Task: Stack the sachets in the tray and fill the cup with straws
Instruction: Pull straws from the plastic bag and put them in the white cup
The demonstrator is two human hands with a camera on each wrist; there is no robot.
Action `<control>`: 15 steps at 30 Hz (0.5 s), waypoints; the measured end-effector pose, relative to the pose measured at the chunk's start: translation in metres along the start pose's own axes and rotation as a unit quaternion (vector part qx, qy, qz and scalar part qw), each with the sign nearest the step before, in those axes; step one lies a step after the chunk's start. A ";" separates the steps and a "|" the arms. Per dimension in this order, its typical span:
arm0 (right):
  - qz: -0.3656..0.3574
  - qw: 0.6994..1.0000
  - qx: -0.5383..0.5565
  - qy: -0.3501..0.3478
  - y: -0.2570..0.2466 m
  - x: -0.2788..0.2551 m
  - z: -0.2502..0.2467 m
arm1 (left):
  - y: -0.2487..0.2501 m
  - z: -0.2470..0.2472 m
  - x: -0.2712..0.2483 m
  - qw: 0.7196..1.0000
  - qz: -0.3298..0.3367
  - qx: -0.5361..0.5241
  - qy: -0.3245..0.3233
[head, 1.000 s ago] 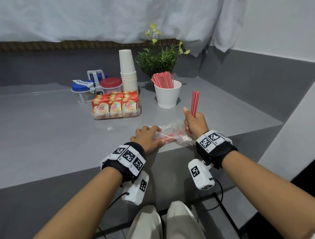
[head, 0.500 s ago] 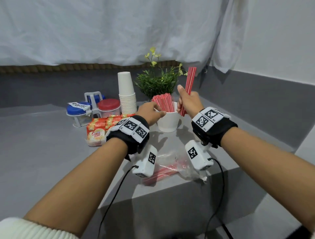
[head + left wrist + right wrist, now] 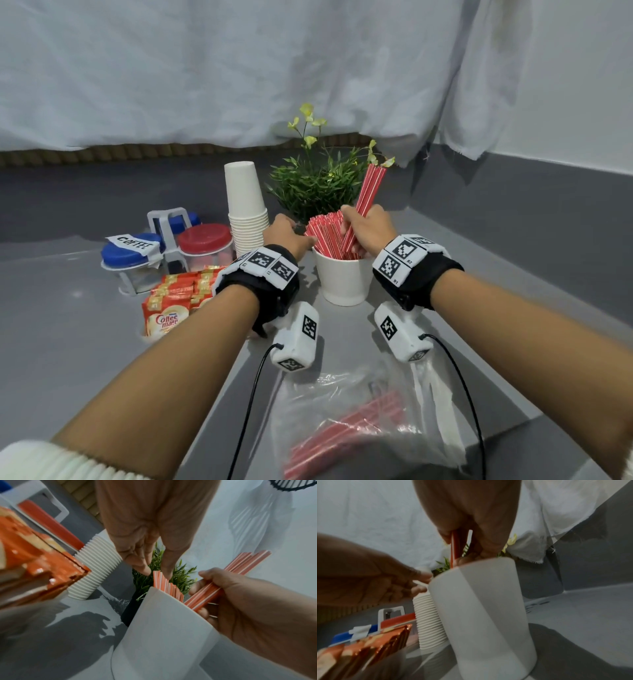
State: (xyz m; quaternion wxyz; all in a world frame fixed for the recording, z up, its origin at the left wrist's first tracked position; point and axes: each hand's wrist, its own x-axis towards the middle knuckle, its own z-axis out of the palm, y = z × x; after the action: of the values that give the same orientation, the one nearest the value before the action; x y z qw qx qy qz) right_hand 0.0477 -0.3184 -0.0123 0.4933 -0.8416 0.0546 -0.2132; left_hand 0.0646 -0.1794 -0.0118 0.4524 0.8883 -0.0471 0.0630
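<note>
A white cup (image 3: 344, 281) stands mid-table with several red-and-white straws (image 3: 323, 236) fanned in it. My right hand (image 3: 366, 222) grips a bundle of straws (image 3: 369, 190), tilted to the right, with its lower ends inside the cup. The left wrist view shows that bundle (image 3: 212, 589) held at the cup's rim (image 3: 171, 599). My left hand (image 3: 289, 234) reaches in from the left, its straight fingers (image 3: 145, 562) touching the tops of the standing straws (image 3: 160, 580). Orange sachets (image 3: 168, 308) stand packed in a clear tray (image 3: 144, 335), left of the cup.
A stack of white paper cups (image 3: 245, 205) and a potted plant (image 3: 318, 185) stand just behind the cup. Jars with blue and red lids (image 3: 205, 236) sit in a rack at the left. A clear bag with more straws (image 3: 359, 418) lies near the table's front edge.
Both hands left the bag at the front edge and went to the cup. The right hand lowered its bundle into the cup, and the left hand came to the standing straws.
</note>
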 end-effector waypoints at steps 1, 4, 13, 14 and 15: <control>-0.005 1.000 -0.023 -0.017 0.003 0.003 0.004 | -0.001 0.002 0.005 1.000 0.000 -0.017 0.005; -0.043 0.989 -0.112 -0.087 0.006 0.006 0.012 | -0.003 0.011 0.019 0.997 -0.003 -0.080 0.023; -0.050 0.966 -0.185 -0.175 0.005 0.009 0.013 | -0.009 0.024 0.036 0.973 -0.015 -0.232 -0.012; -0.047 0.965 -0.191 -0.176 0.004 0.009 0.012 | -0.008 0.023 0.035 0.969 -0.016 -0.246 -0.008; -0.041 0.965 -0.187 -0.177 0.004 0.008 0.010 | -0.006 0.022 0.033 0.967 -0.017 -0.255 -0.001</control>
State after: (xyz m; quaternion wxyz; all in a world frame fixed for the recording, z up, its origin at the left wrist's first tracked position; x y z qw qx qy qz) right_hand 0.0600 -0.3144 -0.0172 0.3194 -0.9448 -0.0292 -0.0672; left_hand 0.0997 -0.1948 -0.0249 0.6647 0.7446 -0.0470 0.0399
